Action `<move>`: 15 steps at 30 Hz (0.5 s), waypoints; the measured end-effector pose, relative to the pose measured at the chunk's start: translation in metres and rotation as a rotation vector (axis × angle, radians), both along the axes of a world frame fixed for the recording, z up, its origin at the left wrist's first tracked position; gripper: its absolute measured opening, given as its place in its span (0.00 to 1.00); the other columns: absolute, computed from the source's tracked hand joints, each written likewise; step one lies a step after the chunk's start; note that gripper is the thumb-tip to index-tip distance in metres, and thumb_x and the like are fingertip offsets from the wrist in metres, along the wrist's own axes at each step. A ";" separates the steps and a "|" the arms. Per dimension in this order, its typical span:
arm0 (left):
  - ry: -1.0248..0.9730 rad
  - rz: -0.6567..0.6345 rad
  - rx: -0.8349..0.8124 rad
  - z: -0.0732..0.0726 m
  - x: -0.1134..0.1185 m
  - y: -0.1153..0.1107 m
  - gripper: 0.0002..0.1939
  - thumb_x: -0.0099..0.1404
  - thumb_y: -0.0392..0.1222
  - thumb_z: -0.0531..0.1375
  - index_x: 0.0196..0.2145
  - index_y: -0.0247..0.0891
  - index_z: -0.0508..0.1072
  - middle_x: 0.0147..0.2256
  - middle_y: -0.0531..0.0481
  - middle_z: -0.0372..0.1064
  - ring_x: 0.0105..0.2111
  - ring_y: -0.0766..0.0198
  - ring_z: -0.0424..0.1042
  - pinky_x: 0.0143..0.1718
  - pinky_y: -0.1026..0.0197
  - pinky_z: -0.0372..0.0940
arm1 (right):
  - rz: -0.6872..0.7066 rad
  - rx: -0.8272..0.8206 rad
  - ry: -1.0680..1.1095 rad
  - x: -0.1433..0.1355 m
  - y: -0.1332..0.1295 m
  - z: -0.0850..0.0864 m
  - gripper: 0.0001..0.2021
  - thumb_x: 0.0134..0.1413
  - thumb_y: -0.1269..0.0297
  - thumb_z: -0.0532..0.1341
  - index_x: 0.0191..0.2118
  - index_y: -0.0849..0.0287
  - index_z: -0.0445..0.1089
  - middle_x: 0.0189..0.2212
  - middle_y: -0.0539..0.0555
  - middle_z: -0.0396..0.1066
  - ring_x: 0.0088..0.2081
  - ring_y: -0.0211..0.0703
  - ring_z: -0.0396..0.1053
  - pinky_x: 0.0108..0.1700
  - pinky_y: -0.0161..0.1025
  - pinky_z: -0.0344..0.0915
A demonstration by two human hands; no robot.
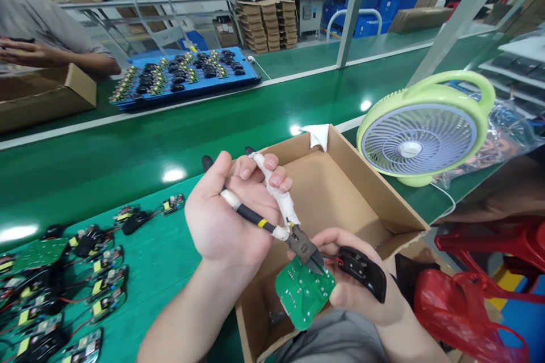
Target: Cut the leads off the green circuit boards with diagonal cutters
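Note:
My left hand (242, 210), palm up, is closed around the diagonal cutters (303, 245), whose handles are wrapped in black and white tape and spread apart. The cutter jaws point down to the right, at the edge of a green circuit board (304, 295) with solder points facing up. My right hand (357, 289) grips that board at its right edge. A black plastic shell (361, 272) lies against the same hand's fingers, with short red wires running toward the board. Whether the jaws touch a wire I cannot tell.
An open cardboard box (340, 193) sits below my hands. Several wired boards (106, 283) lie on the green mat at left. Beyond are a blue tray (183, 76) of parts, a green fan (421, 130), red stools (464, 295) and a co-worker's arm (55, 57) at the far left.

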State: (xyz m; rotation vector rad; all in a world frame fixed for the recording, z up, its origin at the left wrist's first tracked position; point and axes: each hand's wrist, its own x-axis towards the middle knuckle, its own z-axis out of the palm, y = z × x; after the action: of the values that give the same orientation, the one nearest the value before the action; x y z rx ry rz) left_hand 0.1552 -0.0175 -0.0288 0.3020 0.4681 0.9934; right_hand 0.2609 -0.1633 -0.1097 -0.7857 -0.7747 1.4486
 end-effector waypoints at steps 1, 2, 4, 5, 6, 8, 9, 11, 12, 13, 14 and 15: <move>0.008 -0.008 0.001 -0.001 0.001 0.000 0.18 0.71 0.46 0.48 0.24 0.36 0.53 0.29 0.46 0.60 0.24 0.67 0.63 0.25 0.63 0.66 | -0.004 -0.005 -0.004 0.000 0.000 0.000 0.24 0.53 0.54 0.74 0.52 0.56 0.71 0.47 0.58 0.78 0.47 0.44 0.77 0.48 0.35 0.71; 0.014 -0.011 0.003 -0.001 0.001 0.000 0.18 0.71 0.45 0.48 0.24 0.36 0.53 0.29 0.46 0.60 0.24 0.67 0.62 0.25 0.63 0.65 | -0.007 -0.008 -0.006 0.000 0.000 0.001 0.25 0.52 0.53 0.75 0.52 0.56 0.71 0.47 0.59 0.78 0.47 0.45 0.77 0.48 0.36 0.71; 0.021 -0.002 0.006 -0.002 0.001 0.001 0.18 0.71 0.45 0.47 0.24 0.36 0.53 0.29 0.46 0.59 0.24 0.67 0.61 0.25 0.63 0.65 | -0.006 -0.018 -0.014 -0.001 0.001 0.001 0.25 0.51 0.52 0.75 0.51 0.56 0.71 0.46 0.59 0.78 0.46 0.46 0.78 0.48 0.38 0.72; 0.024 0.008 0.011 -0.002 0.002 0.001 0.19 0.71 0.46 0.47 0.24 0.36 0.53 0.29 0.46 0.59 0.24 0.67 0.61 0.25 0.63 0.64 | -0.005 -0.024 -0.017 -0.001 0.001 0.001 0.26 0.51 0.51 0.74 0.51 0.56 0.70 0.47 0.60 0.77 0.45 0.46 0.78 0.48 0.38 0.72; 0.030 0.018 0.018 -0.002 0.002 0.001 0.19 0.72 0.46 0.47 0.24 0.36 0.53 0.29 0.45 0.59 0.24 0.67 0.61 0.25 0.63 0.64 | -0.008 -0.031 -0.014 -0.001 0.001 0.001 0.26 0.51 0.51 0.74 0.51 0.56 0.69 0.47 0.60 0.77 0.44 0.46 0.78 0.48 0.39 0.72; 0.046 0.036 0.038 -0.002 0.002 0.002 0.20 0.72 0.46 0.46 0.23 0.36 0.53 0.29 0.45 0.59 0.25 0.66 0.61 0.25 0.63 0.64 | -0.026 -0.038 0.000 -0.002 0.002 0.000 0.27 0.51 0.53 0.75 0.52 0.54 0.66 0.47 0.59 0.77 0.43 0.45 0.77 0.46 0.38 0.72; 0.051 0.042 0.049 -0.002 0.002 0.002 0.20 0.72 0.46 0.46 0.23 0.36 0.53 0.29 0.45 0.59 0.25 0.66 0.61 0.25 0.63 0.64 | -0.037 -0.036 0.012 -0.002 0.002 0.000 0.28 0.51 0.54 0.75 0.53 0.53 0.64 0.48 0.59 0.77 0.43 0.44 0.77 0.45 0.37 0.72; 0.054 0.042 0.066 -0.002 0.001 0.002 0.20 0.72 0.46 0.46 0.23 0.36 0.54 0.29 0.46 0.58 0.25 0.67 0.61 0.25 0.63 0.64 | -0.047 -0.023 0.047 -0.002 0.002 -0.001 0.28 0.52 0.58 0.76 0.53 0.51 0.62 0.48 0.58 0.76 0.43 0.42 0.77 0.45 0.36 0.71; 0.055 0.040 0.068 -0.002 0.001 0.002 0.20 0.72 0.46 0.46 0.23 0.36 0.54 0.29 0.46 0.58 0.24 0.67 0.60 0.25 0.63 0.63 | -0.042 -0.012 0.066 -0.002 0.002 -0.002 0.28 0.52 0.60 0.75 0.53 0.51 0.62 0.48 0.57 0.76 0.43 0.41 0.77 0.46 0.35 0.71; 0.058 0.035 0.068 -0.002 0.002 0.002 0.20 0.72 0.45 0.46 0.23 0.36 0.54 0.29 0.46 0.57 0.24 0.67 0.60 0.25 0.63 0.63 | -0.032 -0.003 0.085 -0.002 0.002 -0.002 0.27 0.53 0.61 0.75 0.54 0.51 0.62 0.48 0.57 0.76 0.43 0.39 0.77 0.46 0.35 0.71; 0.061 0.030 0.067 -0.002 0.002 0.002 0.19 0.71 0.45 0.46 0.23 0.36 0.54 0.29 0.46 0.57 0.24 0.67 0.60 0.25 0.63 0.62 | -0.024 0.007 0.102 -0.002 0.002 -0.002 0.27 0.54 0.62 0.75 0.54 0.51 0.62 0.49 0.56 0.76 0.44 0.39 0.76 0.47 0.34 0.71; 0.065 0.024 0.066 -0.002 0.002 0.002 0.19 0.71 0.45 0.46 0.23 0.36 0.53 0.28 0.47 0.57 0.24 0.67 0.60 0.25 0.63 0.62 | -0.018 0.015 0.114 -0.002 0.002 -0.002 0.27 0.55 0.62 0.74 0.54 0.51 0.62 0.49 0.56 0.76 0.44 0.38 0.76 0.47 0.33 0.70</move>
State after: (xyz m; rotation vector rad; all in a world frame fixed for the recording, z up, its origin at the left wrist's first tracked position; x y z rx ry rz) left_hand 0.1570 -0.0160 -0.0310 0.3900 0.4993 1.0261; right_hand 0.2586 -0.1617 -0.1119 -0.6905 -0.6897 1.4568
